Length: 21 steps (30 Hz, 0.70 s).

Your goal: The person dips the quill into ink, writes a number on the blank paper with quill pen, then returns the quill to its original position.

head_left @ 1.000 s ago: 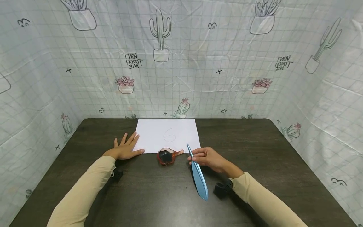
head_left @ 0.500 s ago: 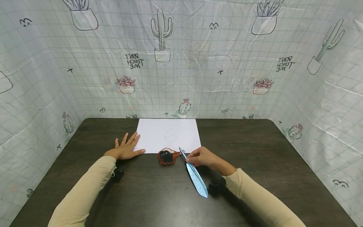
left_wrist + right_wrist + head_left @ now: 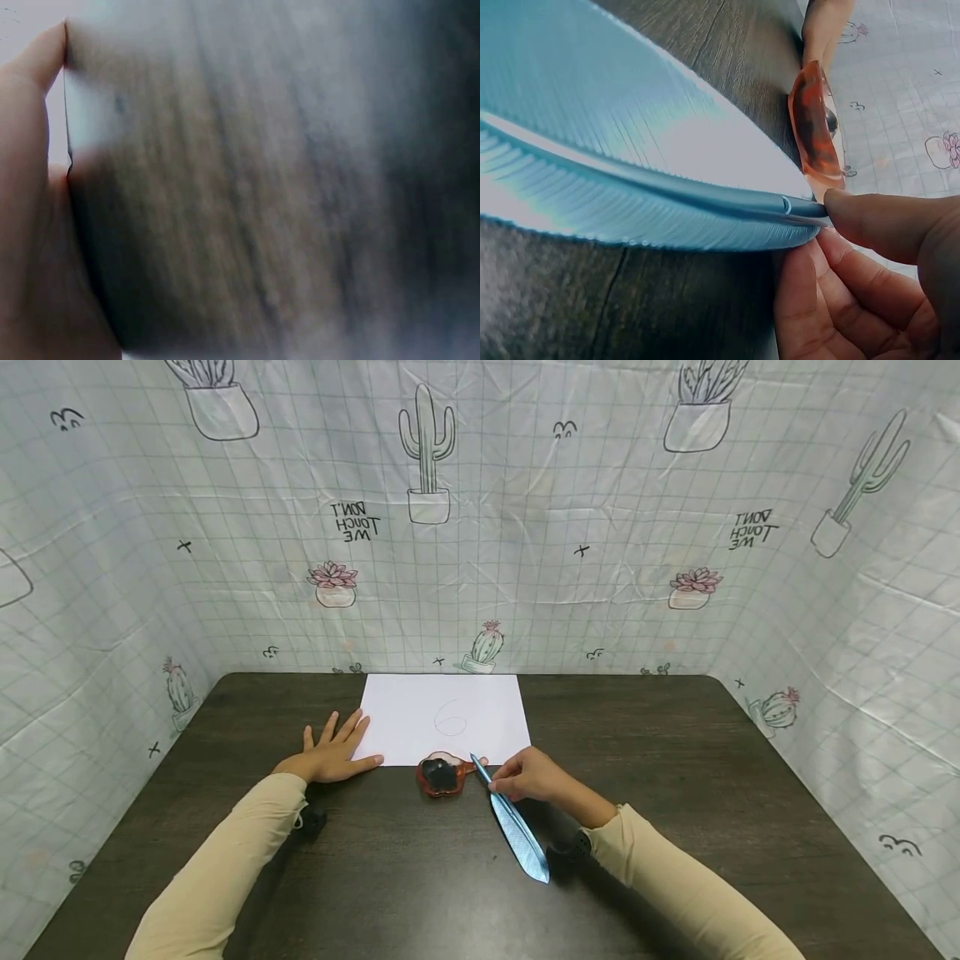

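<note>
My right hand (image 3: pixel 532 777) pinches a light blue feather-shaped pen (image 3: pixel 521 839) between thumb and fingertips, close to its writing end. The feather part slants back toward me over the table, and the tip overlaps the handle of a reddish, see-through dish (image 3: pixel 422 783) with a dark middle. In the right wrist view, the ribbed feather (image 3: pixel 660 112) fills the left side and the dish (image 3: pixel 810 120) shows behind the tip. My left hand (image 3: pixel 330 760) lies flat, fingers spread, at the left edge of a white paper sheet (image 3: pixel 397 718) marked with a thin "6".
All this is on a dark wood-grain table (image 3: pixel 637 727). A white cloth (image 3: pixel 517 485) with cactus drawings hangs behind it and along both sides. Blurred table surface (image 3: pixel 225 187) takes up most of the left wrist view, beside the thumb.
My right hand has moved left with the feather pen, bringing its tip from over the paper's lower right corner to the dish's handle. My left hand stays in place.
</note>
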### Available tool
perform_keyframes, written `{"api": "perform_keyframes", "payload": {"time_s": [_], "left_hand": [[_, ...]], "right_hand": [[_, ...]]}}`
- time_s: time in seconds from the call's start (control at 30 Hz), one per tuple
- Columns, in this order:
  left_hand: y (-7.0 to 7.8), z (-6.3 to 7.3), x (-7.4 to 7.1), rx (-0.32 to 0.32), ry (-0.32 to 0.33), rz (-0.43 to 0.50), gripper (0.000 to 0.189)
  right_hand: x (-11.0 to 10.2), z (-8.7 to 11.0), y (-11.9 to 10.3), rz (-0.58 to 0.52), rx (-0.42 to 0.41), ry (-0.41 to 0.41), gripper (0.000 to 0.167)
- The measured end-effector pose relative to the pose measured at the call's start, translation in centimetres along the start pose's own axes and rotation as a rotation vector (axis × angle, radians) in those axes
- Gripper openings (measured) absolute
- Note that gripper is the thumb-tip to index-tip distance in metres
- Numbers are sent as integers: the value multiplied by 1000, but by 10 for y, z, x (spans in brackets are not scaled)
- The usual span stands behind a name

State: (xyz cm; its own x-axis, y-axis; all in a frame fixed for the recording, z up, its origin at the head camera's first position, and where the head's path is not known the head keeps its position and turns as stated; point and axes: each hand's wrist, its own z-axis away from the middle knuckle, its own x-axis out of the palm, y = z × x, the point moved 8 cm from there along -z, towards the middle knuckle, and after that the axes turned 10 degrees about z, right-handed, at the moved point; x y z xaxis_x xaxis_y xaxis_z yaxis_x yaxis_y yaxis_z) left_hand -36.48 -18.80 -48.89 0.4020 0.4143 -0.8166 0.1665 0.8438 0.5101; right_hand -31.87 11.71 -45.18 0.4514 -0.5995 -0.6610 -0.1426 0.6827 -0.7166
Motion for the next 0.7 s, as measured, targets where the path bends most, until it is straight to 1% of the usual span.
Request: {"api": "perform_keyframes", "payload": {"time_s": [0.2,0.3,0.37,0.43,0.6,0.7], "left_hand": [[7,4,-3,16,1,12,97],[7,3,-2,19,3,8,97],[6,2,-2,10,3,-11,97],[6,2,-1,6,3,-20,96],[12,6,-5,21,7,2,94],[12,6,-6,21,5,12,95]], "right_hand": [[-2,2,-3,70,-12,29,16],[-4,3,-5,103,-29,46,16],[-6,4,-6,119,-45,53,16],[-7,4,-6,123,-53,55,17],[-10,3,-7,106,-70,33,17],[-17,4,-7,92,-74,21,17]]}}
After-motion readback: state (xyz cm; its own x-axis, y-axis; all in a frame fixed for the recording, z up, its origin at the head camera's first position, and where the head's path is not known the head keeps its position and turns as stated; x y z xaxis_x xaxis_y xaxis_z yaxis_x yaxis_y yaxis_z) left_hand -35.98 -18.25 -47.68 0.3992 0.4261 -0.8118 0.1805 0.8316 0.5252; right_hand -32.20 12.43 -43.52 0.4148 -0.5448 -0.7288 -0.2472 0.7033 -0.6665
